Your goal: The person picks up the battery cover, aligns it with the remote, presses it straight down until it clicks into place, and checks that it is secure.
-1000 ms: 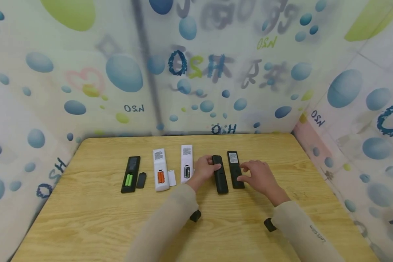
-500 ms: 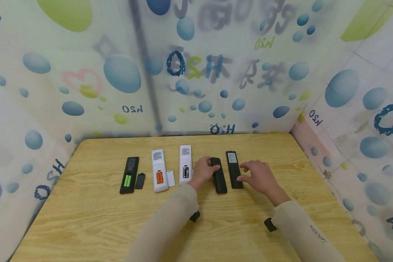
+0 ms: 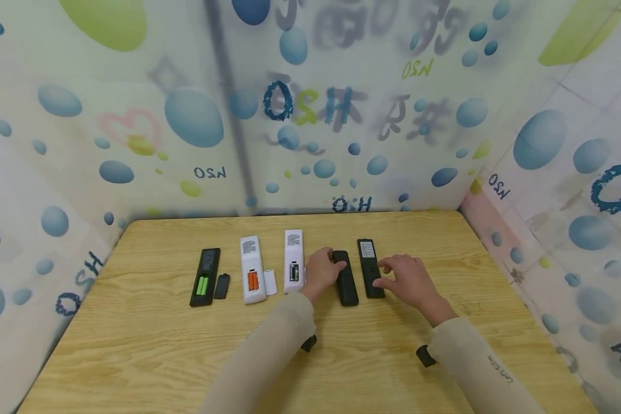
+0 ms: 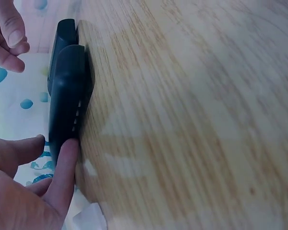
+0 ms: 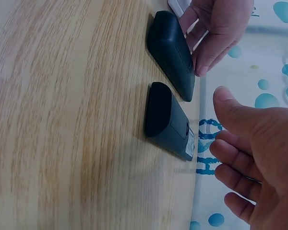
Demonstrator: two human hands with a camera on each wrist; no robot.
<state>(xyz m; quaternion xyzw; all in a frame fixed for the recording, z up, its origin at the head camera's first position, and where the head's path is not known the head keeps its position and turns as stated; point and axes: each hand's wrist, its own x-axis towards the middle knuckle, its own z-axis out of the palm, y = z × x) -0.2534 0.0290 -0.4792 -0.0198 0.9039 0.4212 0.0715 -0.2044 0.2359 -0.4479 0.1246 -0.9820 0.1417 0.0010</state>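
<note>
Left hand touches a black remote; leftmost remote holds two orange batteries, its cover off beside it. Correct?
Not quite: the head view shows two green batteries in the leftmost remote, not orange. The rest holds: its cover lies beside it, and the left hand touches a black remote.

Head view is evenly lit, soft shadows on table point(image 3: 134, 356); wrist views look bluish, dimmer, maybe slightly soft.

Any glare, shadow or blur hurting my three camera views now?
Head: even light, soft shadows beside the beige sleeves, printed labels too small to read. Left wrist: soft image, pale reflections on the table, the nearer black remote mostly dark. Right wrist: small bright spot at the left edge, near end of the labelled black remote almost featureless.
</note>
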